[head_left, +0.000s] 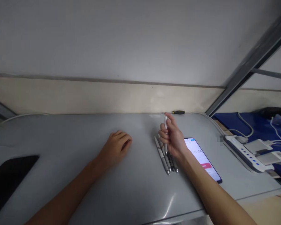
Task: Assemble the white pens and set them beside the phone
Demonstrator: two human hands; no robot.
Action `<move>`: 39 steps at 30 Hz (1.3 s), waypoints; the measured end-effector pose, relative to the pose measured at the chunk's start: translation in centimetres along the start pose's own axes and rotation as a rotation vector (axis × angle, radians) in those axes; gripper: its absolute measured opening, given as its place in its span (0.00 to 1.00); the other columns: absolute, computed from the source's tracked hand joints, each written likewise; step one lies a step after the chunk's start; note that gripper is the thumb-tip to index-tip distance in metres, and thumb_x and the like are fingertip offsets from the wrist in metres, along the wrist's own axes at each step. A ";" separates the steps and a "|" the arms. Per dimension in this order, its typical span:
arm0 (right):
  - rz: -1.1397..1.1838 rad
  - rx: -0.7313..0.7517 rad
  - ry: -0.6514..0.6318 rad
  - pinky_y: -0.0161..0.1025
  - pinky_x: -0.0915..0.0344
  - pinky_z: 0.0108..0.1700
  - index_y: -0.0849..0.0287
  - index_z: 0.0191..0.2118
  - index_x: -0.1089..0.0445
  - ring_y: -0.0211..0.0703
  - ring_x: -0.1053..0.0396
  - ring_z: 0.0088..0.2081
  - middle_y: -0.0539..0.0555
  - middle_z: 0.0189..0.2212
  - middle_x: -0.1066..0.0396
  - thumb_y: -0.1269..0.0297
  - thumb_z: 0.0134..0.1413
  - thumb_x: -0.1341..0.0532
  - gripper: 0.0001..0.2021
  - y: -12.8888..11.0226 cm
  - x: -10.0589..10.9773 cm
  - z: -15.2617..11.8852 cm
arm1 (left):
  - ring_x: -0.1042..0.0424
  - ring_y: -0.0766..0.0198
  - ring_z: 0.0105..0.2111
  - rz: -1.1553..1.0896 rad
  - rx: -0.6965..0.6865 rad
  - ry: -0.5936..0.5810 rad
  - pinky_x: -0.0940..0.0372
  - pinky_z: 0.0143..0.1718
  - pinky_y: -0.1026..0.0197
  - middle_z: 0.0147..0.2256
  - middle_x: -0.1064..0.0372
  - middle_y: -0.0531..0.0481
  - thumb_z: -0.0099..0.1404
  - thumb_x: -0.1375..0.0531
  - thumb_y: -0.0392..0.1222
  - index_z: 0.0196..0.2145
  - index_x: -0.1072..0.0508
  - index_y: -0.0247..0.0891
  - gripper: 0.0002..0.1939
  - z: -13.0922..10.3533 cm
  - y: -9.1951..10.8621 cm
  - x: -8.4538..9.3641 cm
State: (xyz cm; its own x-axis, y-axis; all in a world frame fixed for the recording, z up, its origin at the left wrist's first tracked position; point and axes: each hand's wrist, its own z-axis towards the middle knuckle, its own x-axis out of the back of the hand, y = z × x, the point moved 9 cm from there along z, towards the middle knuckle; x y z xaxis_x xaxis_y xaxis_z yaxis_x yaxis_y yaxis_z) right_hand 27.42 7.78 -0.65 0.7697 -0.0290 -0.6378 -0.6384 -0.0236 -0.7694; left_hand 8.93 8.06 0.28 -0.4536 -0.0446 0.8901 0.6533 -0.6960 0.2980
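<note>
My right hand (172,134) is wrapped round a white pen (165,122), held upright above the grey table (135,187). Its index finger points up past the pen's top end. Just below and beside that hand, several grey and white pens (162,157) lie side by side, tips toward me, partly hidden by the hand. My left hand (119,144) rests on the table to the left, fingers curled and together, with nothing visible in them. A phone (201,159) with a lit screen lies to the right of the pens, partly behind my right forearm.
A screwdriver (178,112) lies by the wall. At the right are a power strip (244,154) with white plugs and cables, and a blue surface (234,122). A black object (12,175) lies at the left. A metal bar (239,75) slants up at the right.
</note>
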 end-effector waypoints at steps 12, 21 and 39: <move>-0.031 -0.063 -0.063 0.27 0.54 0.19 0.52 0.42 0.37 0.30 0.51 0.19 0.43 0.21 0.44 0.58 0.56 0.37 0.10 1.0 -0.7 0.0 | 0.34 0.60 0.36 0.014 0.000 -0.017 0.43 0.42 0.55 0.32 0.30 0.51 0.69 0.50 0.37 0.31 0.30 0.38 0.11 0.0 -0.2 -0.3; -0.480 -0.017 -0.110 0.36 0.44 0.35 0.58 0.35 0.31 0.37 0.39 0.30 0.48 0.28 0.34 0.59 0.53 0.36 0.09 1.6 -1.1 -0.5 | 0.36 0.57 0.44 -0.062 -0.090 -0.100 0.43 0.49 0.52 0.41 0.31 0.49 0.61 0.44 0.33 0.41 0.26 0.42 0.12 -0.4 1.0 -0.6; -0.909 0.141 0.066 0.37 0.43 0.35 0.58 0.32 0.28 0.41 0.38 0.31 0.50 0.28 0.32 0.57 0.53 0.39 0.10 -0.4 -0.4 -0.6 | 0.38 0.53 0.47 0.012 -0.068 -0.022 0.45 0.48 0.48 0.45 0.32 0.47 0.55 0.46 0.30 0.40 0.25 0.44 0.18 -0.5 0.1 0.7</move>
State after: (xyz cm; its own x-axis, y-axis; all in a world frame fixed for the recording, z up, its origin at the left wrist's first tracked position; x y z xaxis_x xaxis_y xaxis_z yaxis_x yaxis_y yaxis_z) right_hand 27.40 7.16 -0.04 0.9700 -0.1159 0.2138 0.2214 0.0563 -0.9736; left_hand 8.36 7.58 0.73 -0.4319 -0.0375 0.9011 0.6152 -0.7429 0.2639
